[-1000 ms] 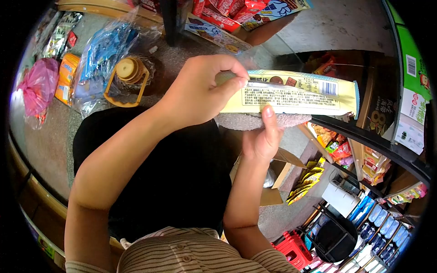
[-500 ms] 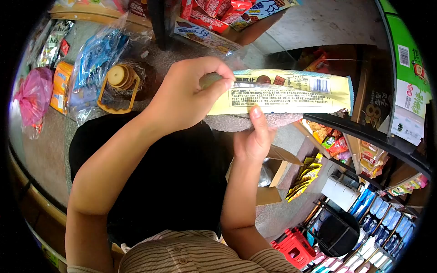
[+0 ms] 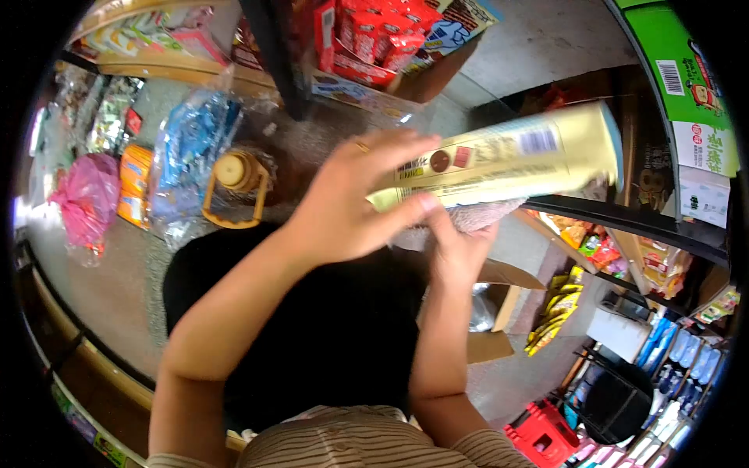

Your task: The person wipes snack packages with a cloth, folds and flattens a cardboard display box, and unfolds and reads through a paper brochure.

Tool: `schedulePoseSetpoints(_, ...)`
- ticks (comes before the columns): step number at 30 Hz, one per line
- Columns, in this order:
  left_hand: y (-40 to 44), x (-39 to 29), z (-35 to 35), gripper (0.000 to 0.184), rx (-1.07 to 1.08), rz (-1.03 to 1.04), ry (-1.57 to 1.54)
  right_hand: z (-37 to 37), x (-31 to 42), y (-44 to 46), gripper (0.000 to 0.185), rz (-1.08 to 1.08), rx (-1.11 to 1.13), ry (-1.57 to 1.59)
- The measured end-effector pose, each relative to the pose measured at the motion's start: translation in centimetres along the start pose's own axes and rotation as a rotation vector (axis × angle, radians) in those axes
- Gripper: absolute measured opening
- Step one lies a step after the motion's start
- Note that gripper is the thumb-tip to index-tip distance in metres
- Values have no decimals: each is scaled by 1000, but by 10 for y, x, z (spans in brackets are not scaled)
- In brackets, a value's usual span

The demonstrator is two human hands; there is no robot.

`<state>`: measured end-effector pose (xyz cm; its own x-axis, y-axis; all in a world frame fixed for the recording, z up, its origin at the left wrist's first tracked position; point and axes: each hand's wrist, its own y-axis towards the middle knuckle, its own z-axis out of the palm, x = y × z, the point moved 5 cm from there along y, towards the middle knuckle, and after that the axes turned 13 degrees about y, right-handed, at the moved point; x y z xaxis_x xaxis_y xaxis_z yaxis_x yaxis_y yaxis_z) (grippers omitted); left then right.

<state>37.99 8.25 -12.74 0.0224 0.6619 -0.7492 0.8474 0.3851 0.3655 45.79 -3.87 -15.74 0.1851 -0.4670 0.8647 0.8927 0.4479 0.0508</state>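
One black shelf rail [image 3: 632, 226] runs just beyond the pack's underside. Carton [image 3: 490, 348] open on the floor, right of the lap; handled jar [image 3: 234, 171] on the left. Pack [image 3: 507, 152]: pale yellow, long, held over the lap, far end tilted up; print partly blurred. Grey cloth [image 3: 485, 215] lies against its lower edge.

Left hand [image 3: 347, 199]: closed on the pack's near end, fingers along the upper edge, thumb below. Right hand [image 3: 460, 253]: closed on the cloth from below, thumb up beside the left thumb; its other fingertips are hidden, curl cannot be told. Ring [image 3: 361, 146] on a left finger.

Risks, judged: most of the pack overhangs the left grip, so a loosened pinch on smooth film could let it pivot or drop. A low swing could knock its far end on the rail. Squeezing too hard could crush the contents. Crossed thumbs could snag the cloth.
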Motion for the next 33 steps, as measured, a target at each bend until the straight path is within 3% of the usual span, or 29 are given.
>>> schedulePoseSetpoints(2, -2, -4, 2, 46, -75, -155, -222, 13, 7, -1, 40, -61, 143, -436)
schedulePoseSetpoints(3, -5, 4, 9, 48, 48, -236, -257, 18, 8, 1, 41, -95, 206, -609)
schedulePoseSetpoints(4, -6, 8, 12, 39, 10, -292, -376, 19, 6, 2, 39, -48, 238, -639)
schedulePoseSetpoints(7, -7, 21, 17, 27, 78, -472, -629, 8, 19, 10, 34, 39, 160, -446)
schedulePoseSetpoints(8, -9, 25, 18, 27, 143, -610, -784, -1, 27, 16, 31, 35, 60, -434)
schedulePoseSetpoints(10, -9, 28, 23, 30, 57, -725, -1259, -31, 35, 27, 24, -5, -10, -442)
schedulePoseSetpoints(13, -1, 25, 26, 35, 79, -661, -1466, -65, 31, 25, 37, 116, -83, -305)
schedulePoseSetpoints(15, 4, 24, 27, 35, 74, -632, -1494, -84, 9, 15, 63, 289, 77, -2)
schedulePoseSetpoints(16, 6, 24, 28, 36, 56, -602, -1526, -90, -1, 11, 86, 396, 98, 60)
schedulePoseSetpoints(17, 8, 26, 30, 30, -35, -531, -1527, -97, -10, 6, 90, 413, 116, 143)
schedulePoseSetpoints(20, 9, 32, 35, 27, -179, -603, -1466, -89, -19, -5, 96, 431, 145, 334)
schedulePoseSetpoints(22, 10, 31, 33, 25, -163, -617, -1469, -84, -15, 0, 85, 342, 69, 148)
schedulePoseSetpoints(23, 10, 29, 32, 25, -200, -636, -1470, -81, -13, 4, 65, 393, -82, 107)
schedulePoseSetpoints(24, 9, 28, 31, 25, -232, -651, -1470, -76, -10, 13, 47, 329, -99, 82)
schedulePoseSetpoints(26, 4, 30, 26, 23, -224, -694, -1379, -78, 6, 32, 37, 277, -109, 103)
schedulePoseSetpoints(28, -3, 43, 9, 30, -273, -823, -1427, -83, 32, 51, 34, 305, 21, 43)
schedulePoseSetpoints(30, -3, 61, -25, 39, -236, -658, -1484, -91, 67, 70, 30, 285, 68, -178)
schedulePoseSetpoints(32, -1, 68, -46, 44, -368, -852, -1073, -92, 93, 87, 29, 338, 127, -142)
schedulePoseSetpoints(33, 1, 71, -48, 43, -305, -813, -879, -96, 101, 91, 29, 325, 137, -110)
